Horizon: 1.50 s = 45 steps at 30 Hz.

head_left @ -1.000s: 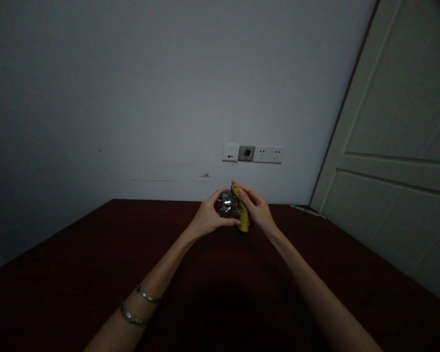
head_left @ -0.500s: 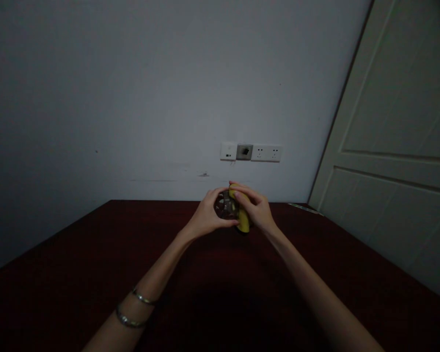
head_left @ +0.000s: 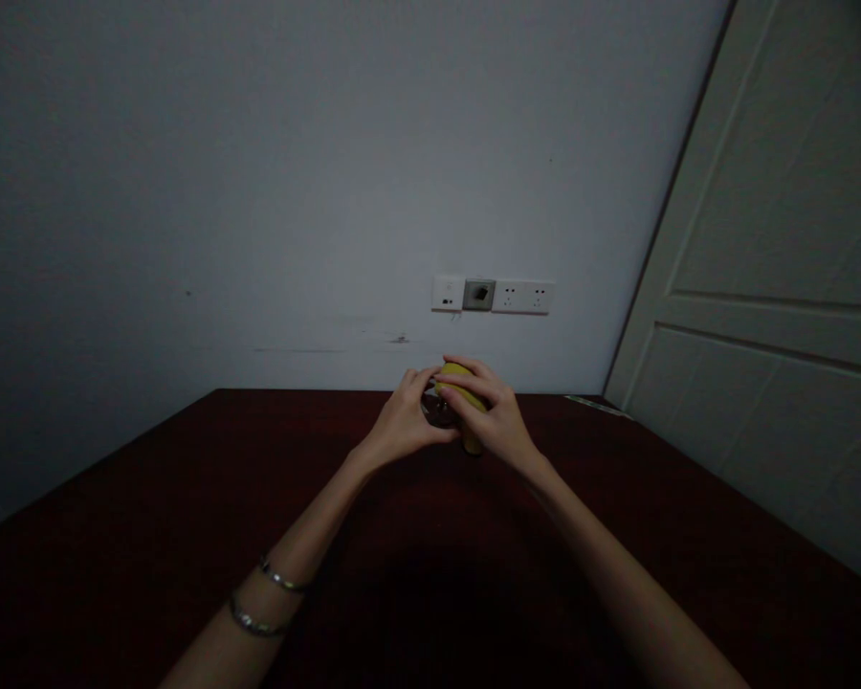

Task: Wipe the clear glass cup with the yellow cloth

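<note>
My left hand [head_left: 406,421] curves its fingers and thumb round a clear, dark-looking glass vessel [head_left: 436,410], probably a cup. Pressed against the glass's right side and top is a soft yellow sponge-like pad [head_left: 472,394], gripped in my right hand [head_left: 498,416]. The pad's upper part lies across the glass rim, and its lower end hangs below my right fingers. My hands nearly meet over the far part of the table, hiding much of the glass. Two silver bangles [head_left: 258,622] circle my left forearm.
The dark red table [head_left: 258,478] reaches back to a pale wall [head_left: 330,191]. Above its far edge are a row of sockets and a switch [head_left: 492,296]. A pale panelled door [head_left: 775,287] stands on the right, with a thin flat strip [head_left: 595,406] near the table's back right corner.
My right hand has shifted slightly left, and the pad's top has turned further over the glass. More of the glass is covered now. My left hand has hardly moved.
</note>
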Each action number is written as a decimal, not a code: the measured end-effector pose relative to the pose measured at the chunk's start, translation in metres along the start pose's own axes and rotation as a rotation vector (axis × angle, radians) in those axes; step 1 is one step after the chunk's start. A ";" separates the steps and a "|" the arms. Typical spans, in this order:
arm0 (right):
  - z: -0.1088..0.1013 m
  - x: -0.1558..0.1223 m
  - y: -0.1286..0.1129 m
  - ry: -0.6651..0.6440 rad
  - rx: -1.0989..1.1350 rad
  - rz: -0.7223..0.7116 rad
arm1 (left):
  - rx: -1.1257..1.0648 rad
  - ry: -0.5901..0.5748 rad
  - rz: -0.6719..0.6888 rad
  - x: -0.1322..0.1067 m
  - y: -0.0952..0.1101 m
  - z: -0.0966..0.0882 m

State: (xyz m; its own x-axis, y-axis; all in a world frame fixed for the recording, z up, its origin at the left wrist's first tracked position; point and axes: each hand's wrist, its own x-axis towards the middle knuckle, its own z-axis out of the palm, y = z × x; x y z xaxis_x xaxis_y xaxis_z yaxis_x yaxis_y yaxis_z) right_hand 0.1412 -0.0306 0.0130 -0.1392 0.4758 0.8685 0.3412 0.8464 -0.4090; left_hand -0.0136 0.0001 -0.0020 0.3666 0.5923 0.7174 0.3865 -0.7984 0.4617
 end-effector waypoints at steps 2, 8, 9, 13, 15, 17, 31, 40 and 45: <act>0.001 -0.002 -0.003 -0.056 0.005 -0.071 | -0.061 0.027 -0.027 0.000 -0.003 0.001; -0.002 0.003 0.004 0.030 0.208 0.100 | -0.243 -0.015 -0.100 0.001 0.009 0.001; -0.003 0.004 0.005 0.039 0.241 0.135 | -0.259 -0.029 -0.103 0.001 0.011 0.001; -0.008 0.004 -0.002 -0.055 0.225 0.096 | -0.292 -0.055 -0.125 0.001 0.014 -0.001; -0.010 0.003 -0.008 -0.125 0.184 0.013 | -0.331 -0.066 -0.142 0.002 0.014 -0.002; -0.010 0.003 -0.011 -0.146 0.165 -0.046 | -0.391 -0.079 -0.153 0.002 0.014 -0.004; -0.012 0.003 -0.013 -0.086 0.205 -0.014 | -0.671 -0.121 -0.235 0.005 0.015 -0.005; -0.008 0.002 0.009 0.053 0.267 0.263 | -0.672 -0.121 -0.278 0.009 0.022 -0.008; -0.015 -0.003 0.004 -0.137 0.192 0.122 | -0.680 -0.073 -0.373 0.009 0.019 -0.010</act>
State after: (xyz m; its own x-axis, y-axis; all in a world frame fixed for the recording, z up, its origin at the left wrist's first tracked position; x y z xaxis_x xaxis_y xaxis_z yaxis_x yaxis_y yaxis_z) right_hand 0.1568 -0.0319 0.0127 -0.2364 0.5942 0.7688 0.1819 0.8043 -0.5657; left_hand -0.0118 -0.0104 0.0184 0.3780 0.8215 0.4268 -0.1004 -0.4219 0.9011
